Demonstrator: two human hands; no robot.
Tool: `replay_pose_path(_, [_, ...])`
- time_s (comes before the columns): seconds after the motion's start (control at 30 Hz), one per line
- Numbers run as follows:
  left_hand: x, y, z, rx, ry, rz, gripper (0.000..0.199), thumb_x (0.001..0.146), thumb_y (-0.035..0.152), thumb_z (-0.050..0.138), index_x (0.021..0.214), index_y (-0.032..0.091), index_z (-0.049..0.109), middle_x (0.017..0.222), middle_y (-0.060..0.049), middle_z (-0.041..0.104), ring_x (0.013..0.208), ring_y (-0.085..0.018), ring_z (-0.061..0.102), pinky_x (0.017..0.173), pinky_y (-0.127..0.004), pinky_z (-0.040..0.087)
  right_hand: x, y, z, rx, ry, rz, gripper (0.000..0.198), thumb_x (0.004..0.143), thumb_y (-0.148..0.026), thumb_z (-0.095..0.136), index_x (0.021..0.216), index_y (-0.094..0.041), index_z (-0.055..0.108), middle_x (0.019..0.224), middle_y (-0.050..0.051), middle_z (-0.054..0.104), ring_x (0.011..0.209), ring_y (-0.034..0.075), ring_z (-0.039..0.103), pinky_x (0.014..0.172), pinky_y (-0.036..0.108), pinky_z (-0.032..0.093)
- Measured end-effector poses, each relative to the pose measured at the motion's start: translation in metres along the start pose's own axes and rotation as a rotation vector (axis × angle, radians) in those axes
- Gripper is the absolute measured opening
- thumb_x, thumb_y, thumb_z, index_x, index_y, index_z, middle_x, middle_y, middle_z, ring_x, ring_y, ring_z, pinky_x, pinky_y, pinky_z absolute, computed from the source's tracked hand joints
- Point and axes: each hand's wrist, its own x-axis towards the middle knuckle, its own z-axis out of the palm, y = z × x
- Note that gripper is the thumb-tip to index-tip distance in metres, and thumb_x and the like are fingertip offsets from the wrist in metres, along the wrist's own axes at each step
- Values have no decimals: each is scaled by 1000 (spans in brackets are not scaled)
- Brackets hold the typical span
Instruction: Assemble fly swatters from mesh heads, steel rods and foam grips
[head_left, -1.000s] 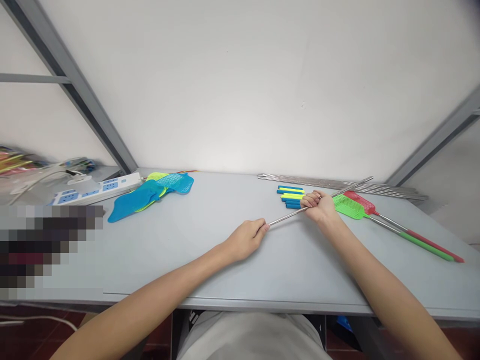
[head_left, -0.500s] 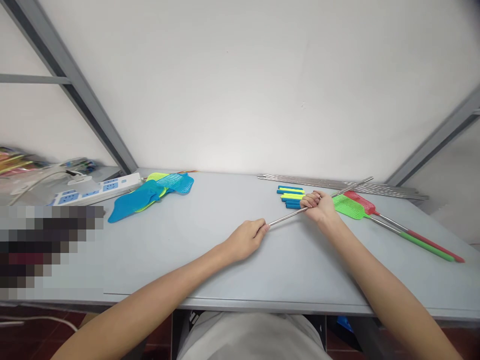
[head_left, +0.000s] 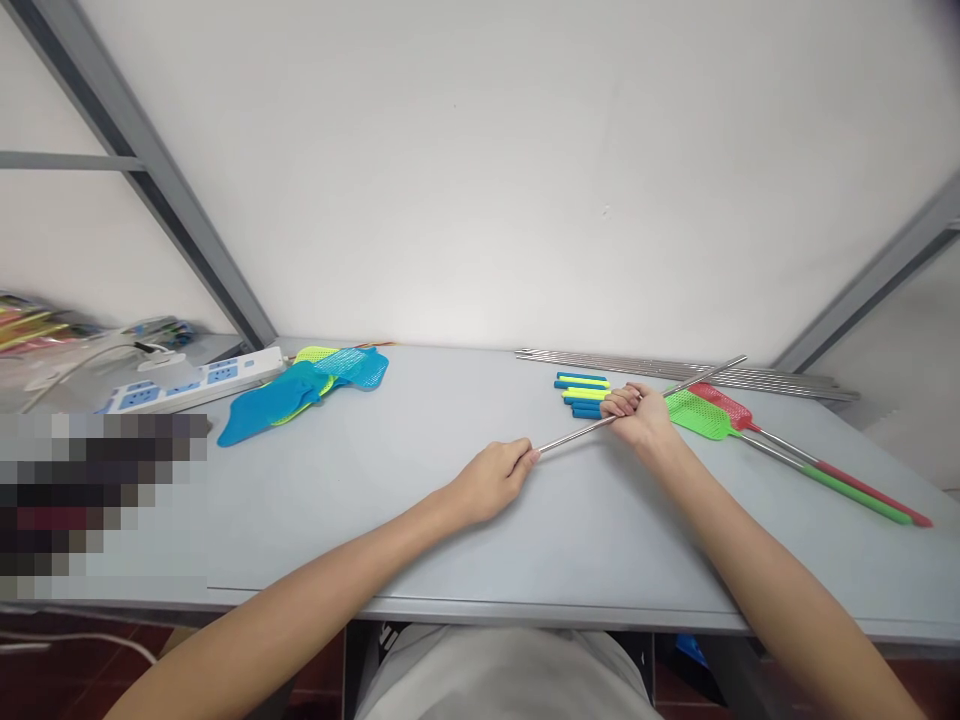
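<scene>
A thin metal rod (head_left: pixel 576 433) runs slantwise above the table, rising toward the right. My left hand (head_left: pixel 495 478) is closed around its lower left end and covers that tip. Further up, my right hand (head_left: pixel 636 418) wraps the rod with its fingers curled, palm turned up, and the bare end sticks out beyond it. Just behind my right hand lie several blue and yellow handle grips (head_left: pixel 583 392). To its right rest a green fly swatter (head_left: pixel 701 415) and a red fly swatter (head_left: pixel 724 404), both with metal shafts and coloured handles.
Several metal rods (head_left: pixel 675 371) lie along the wall at the back right. Blue and yellow swatter heads (head_left: pixel 279 400) are piled at the left beside a white power strip (head_left: pixel 202 378). The grey table (head_left: pixel 360 530) ends at a front edge before my body. Pixelation covers the lower left.
</scene>
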Motion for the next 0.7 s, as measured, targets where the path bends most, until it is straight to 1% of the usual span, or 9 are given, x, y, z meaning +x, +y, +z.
replay_pose_path(0.2, [0, 0, 1, 11, 4, -10, 31, 83, 34, 20, 60, 18, 33, 51, 3, 34, 47, -9, 32, 47, -23, 27, 0, 0, 0, 17, 1, 2, 25, 62, -8, 31, 52, -18, 11, 35, -8, 15, 27, 5, 14, 26, 18, 17])
replay_pose_path(0.37, [1, 0, 1, 33, 3, 17, 30, 83, 33, 20, 59, 18, 32, 50, 3, 34, 46, -9, 32, 47, -22, 26, 1, 0, -1, 23, 9, 8, 24, 62, -7, 31, 52, -18, 12, 36, -8, 15, 28, 5, 14, 27, 18, 17])
replay_pose_path(0.57, [-1, 0, 1, 55, 5, 12, 29, 83, 31, 21, 61, 18, 36, 51, 3, 37, 47, -9, 34, 48, -22, 28, 1, 0, -3, -15, 21, 6, 25, 64, -8, 31, 52, -18, 12, 37, -8, 15, 28, 5, 15, 27, 18, 18])
replay_pose_path(0.7, [-1, -1, 1, 77, 8, 19, 29, 83, 31, 22, 63, 18, 38, 52, 3, 38, 48, -9, 36, 49, -22, 29, 1, 0, -4, -42, -8, 1, 25, 64, -7, 29, 53, -18, 10, 37, -8, 15, 27, 5, 15, 27, 18, 19])
